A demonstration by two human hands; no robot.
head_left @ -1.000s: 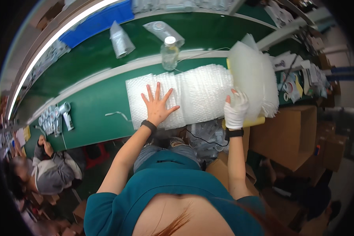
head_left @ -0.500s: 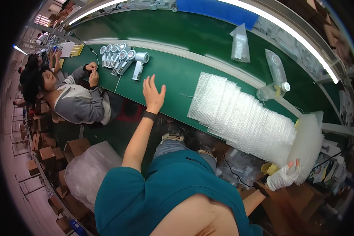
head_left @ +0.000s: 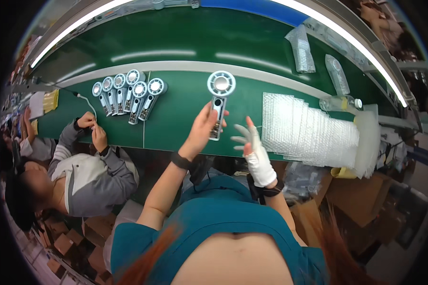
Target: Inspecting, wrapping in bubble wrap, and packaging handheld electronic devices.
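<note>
1. The left hand (head_left: 204, 127) grips a fan (head_left: 218, 99) by its handle over the desk (head_left: 178, 116), the round head pointing forward.
2. The right hand (head_left: 255, 153), in a white glove (head_left: 261, 168), has its fingers spread wide near the fan.
3. Six more fans (head_left: 139, 90) lie left; bubble wrap (head_left: 311, 130) lies right.

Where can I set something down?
Bare green tabletop lies between the clustered pale-blue round-headed devices and your left hand; a narrower patch beyond your right hand borders the white bubble-wrap sheets. Those, a clear white-capped bottle and translucent sheets crowd the right.
</note>
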